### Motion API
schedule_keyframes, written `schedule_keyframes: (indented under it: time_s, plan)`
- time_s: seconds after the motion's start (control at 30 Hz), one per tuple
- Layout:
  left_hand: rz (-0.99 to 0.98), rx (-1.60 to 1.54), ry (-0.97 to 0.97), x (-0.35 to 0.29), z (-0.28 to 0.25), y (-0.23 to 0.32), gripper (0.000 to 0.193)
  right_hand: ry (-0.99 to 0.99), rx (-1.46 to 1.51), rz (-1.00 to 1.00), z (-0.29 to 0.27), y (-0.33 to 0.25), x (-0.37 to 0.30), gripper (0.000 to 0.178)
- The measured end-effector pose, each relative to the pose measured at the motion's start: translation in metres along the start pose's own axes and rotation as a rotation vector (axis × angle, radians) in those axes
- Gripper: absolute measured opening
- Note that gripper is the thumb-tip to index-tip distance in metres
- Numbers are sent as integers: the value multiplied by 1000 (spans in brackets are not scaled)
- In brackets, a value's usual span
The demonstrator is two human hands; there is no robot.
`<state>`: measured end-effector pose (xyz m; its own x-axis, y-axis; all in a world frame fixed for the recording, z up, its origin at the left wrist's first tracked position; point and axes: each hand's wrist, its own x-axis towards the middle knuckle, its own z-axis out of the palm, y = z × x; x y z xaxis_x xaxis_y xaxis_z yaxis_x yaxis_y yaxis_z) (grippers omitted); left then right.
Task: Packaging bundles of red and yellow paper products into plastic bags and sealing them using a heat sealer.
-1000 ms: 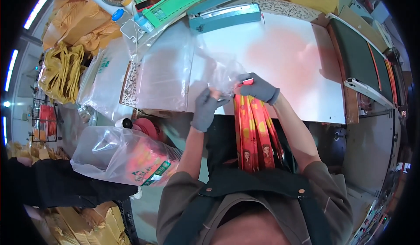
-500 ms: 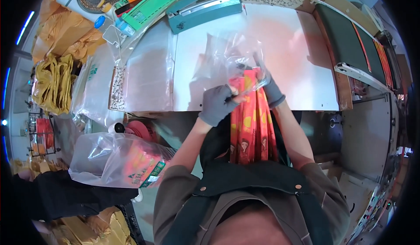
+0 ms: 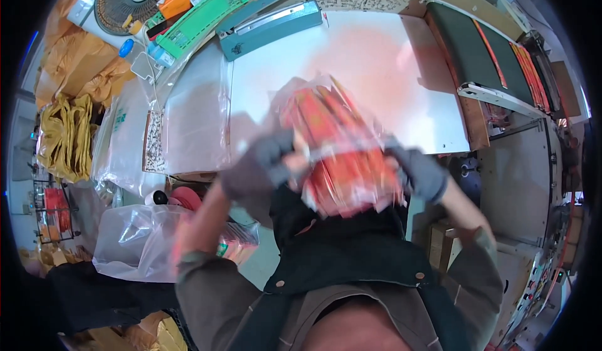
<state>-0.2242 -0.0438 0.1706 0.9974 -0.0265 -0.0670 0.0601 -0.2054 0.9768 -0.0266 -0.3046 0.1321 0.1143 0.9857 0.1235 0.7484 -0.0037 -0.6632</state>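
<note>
Left hand [image 3: 257, 166]: your gloved fingers clamp the left side of the clear bag [image 3: 342, 153].
Right hand [image 3: 420, 174]: fingers clamped on the bag's right side.
Bundle: red-orange strips [image 3: 338, 144] sit inside the bag, raised above the white worktop [image 3: 376, 69], blurred.
Risk: thin film could tear or slip, I judge, spilling strips near the worktop edge.
Nearby: teal sealer [image 3: 273, 22], well apart.

Glossy clear plastic bag [image 3: 342, 144] over shiny red-orange paper packets [image 3: 351, 175]; matt grey knit cloth gloves on left hand [image 3: 257, 166] and right hand [image 3: 417, 172]; smooth white tabletop [image 3: 376, 69].
</note>
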Motion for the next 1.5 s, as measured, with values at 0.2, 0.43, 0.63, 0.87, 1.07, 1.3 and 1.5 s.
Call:
schedule_keyframes:
  time_s: [0.2, 0.43, 0.63, 0.87, 1.07, 1.3, 1.5]
  plan:
    - [201, 353, 534, 36, -65, 141, 15, 458, -657, -396, -127, -88, 84, 10]
    - [590, 1211, 447, 61, -55, 109, 21, 247, -616, -214, -146, -70, 117, 19]
    - [581, 1515, 441, 54, -48, 110, 21, 104, -585, -400, -89, -55, 167, 34]
    - [51, -398, 332, 94, -74, -3, 34, 416, -237, -386, -84, 5, 282, 31]
    - [-139, -751, 468, 163, -114, -102, 31, 991, -224, -90, -63, 158, 390, 70]
    - [-123, -713, 698, 188, -200, -175, 22, 626, -201, -79, -93, 154, 439, 51]
    - [-30, -859, 650, 191, -190, -209, 34, 505, -290, 180, -66, 196, 433, 24]
